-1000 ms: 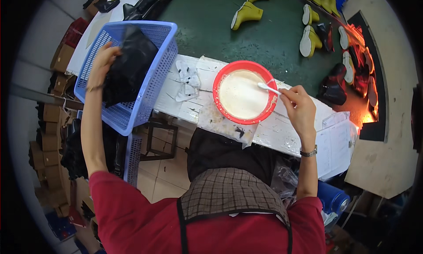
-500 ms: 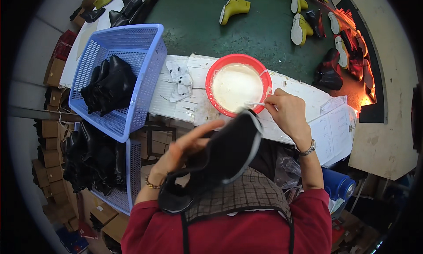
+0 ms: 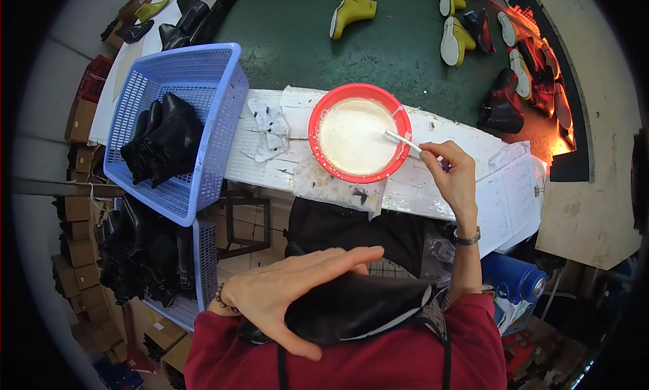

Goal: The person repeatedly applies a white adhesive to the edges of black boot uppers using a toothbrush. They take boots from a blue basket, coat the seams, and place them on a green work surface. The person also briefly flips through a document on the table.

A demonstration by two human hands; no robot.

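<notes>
Against my lap and apron, my left hand (image 3: 291,288) grips a black leather boot upper (image 3: 362,309), thumb on the near side and fingers stretched across the far side. A pale strip runs along the upper's lower edge. My right hand (image 3: 451,175) pinches a white-handled toothbrush (image 3: 407,144) with a purple patch near its end. The brush head is over the cream-coloured liquid (image 3: 355,133) in a red basin (image 3: 316,156), close to the right rim; whether it touches the liquid I cannot tell.
A blue basket (image 3: 203,180) of black boot uppers stands left, above another full one (image 3: 206,261). A stained rag (image 3: 269,129) lies beside the basin. On the green belt (image 3: 284,45) sit yellow boots (image 3: 353,12). A heater glows orange (image 3: 562,146) at right, near papers (image 3: 507,204).
The boot upper has come down closer to my body and turned its smooth leather side up. My right hand has moved slightly right, and the brush now extends over the basin.
</notes>
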